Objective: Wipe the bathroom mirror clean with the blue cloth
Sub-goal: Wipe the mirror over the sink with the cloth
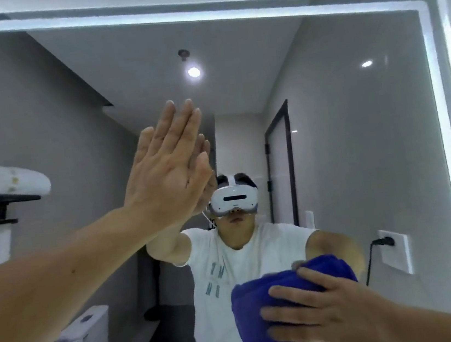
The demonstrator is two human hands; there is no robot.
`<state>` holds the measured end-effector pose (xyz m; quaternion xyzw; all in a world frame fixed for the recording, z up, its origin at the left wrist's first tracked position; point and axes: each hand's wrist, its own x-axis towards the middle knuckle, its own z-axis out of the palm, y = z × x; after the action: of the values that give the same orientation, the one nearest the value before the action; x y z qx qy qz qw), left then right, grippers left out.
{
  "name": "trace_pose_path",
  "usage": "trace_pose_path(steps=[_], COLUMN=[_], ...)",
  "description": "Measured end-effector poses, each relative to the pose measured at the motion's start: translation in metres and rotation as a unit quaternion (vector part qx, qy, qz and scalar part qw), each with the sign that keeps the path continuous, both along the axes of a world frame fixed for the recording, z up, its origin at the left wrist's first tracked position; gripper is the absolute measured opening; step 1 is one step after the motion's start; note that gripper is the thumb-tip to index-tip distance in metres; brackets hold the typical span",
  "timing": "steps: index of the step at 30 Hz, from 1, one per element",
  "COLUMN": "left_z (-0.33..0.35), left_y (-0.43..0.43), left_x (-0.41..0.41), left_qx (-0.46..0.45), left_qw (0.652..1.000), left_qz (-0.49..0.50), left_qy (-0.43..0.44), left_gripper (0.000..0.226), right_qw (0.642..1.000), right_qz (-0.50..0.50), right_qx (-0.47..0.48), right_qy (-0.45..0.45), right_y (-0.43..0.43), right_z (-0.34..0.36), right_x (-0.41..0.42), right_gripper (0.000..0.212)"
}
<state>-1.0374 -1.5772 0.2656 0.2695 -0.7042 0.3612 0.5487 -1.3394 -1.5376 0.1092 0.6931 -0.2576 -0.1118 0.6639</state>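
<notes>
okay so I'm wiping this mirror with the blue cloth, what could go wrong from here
1. Your bare left hand lies flat against the mirror, so it will probably leave prints on the glass.
2. The right hand presses the blue cloth bunched up low on the glass, so it may cover little area per pass and streak.

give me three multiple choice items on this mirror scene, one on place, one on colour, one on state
1. Where is the cloth on the mirror?
A lower right
B top left
C top centre

2. The cloth's colour?
A white
B blue
C green

3. The left hand is:
A clenched in a fist
B holding a bottle
C flat and open on the glass

Answers: 1 A, the right hand presses it low near the lit right edge; 2 B, it is deep blue; 3 C, its fingers are straight, meeting their reflection.
</notes>
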Motion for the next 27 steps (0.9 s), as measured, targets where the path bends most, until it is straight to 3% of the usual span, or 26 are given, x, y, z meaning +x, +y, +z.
trace_pose_path(steps=[2, 4, 8, 10, 13, 18, 23, 27], left_z=[-0.011, -0.017, -0.026, -0.033, -0.046, -0.072, -0.104, -0.115], left_y=[-0.005, -0.010, -0.019, -0.024, -0.026, -0.020, -0.019, -0.015], left_x=[-0.006, -0.012, -0.023, -0.030, -0.037, -0.039, -0.046, -0.049], left_qx=[-0.021, -0.040, -0.029, -0.020, 0.006, 0.042, 0.064, 0.088], left_qw=[1.000, 0.999, 0.999, 0.999, 0.998, 0.999, 0.997, 0.996], left_qz=[0.011, 0.016, 0.011, 0.028, 0.056, 0.017, 0.031, 0.011], left_qy=[-0.006, -0.001, 0.025, 0.028, 0.021, 0.002, -0.022, -0.019], left_gripper=[0.063, 0.061, 0.059, 0.059, 0.061, 0.061, 0.064, 0.063], right_qw=[0.999, 0.993, 0.931, 0.901, 0.870, 0.914, 0.961, 0.982], right_qz=[0.019, 0.021, 0.063, 0.066, 0.093, 0.124, 0.032, -0.032], right_qx=[0.023, -0.013, -0.127, -0.151, -0.178, -0.093, -0.003, 0.058], right_qy=[-0.017, -0.117, -0.336, -0.402, -0.451, -0.375, -0.276, -0.176], right_y=[0.003, 0.002, -0.004, -0.011, -0.023, -0.024, -0.011, 0.007], right_z=[0.037, 0.096, 0.197, 0.211, 0.177, 0.040, -0.110, -0.144], right_x=[-0.001, 0.006, 0.023, 0.032, 0.046, 0.046, 0.018, 0.000], right_gripper=[0.088, 0.096, 0.056, 0.056, 0.058, 0.067, 0.097, 0.115])
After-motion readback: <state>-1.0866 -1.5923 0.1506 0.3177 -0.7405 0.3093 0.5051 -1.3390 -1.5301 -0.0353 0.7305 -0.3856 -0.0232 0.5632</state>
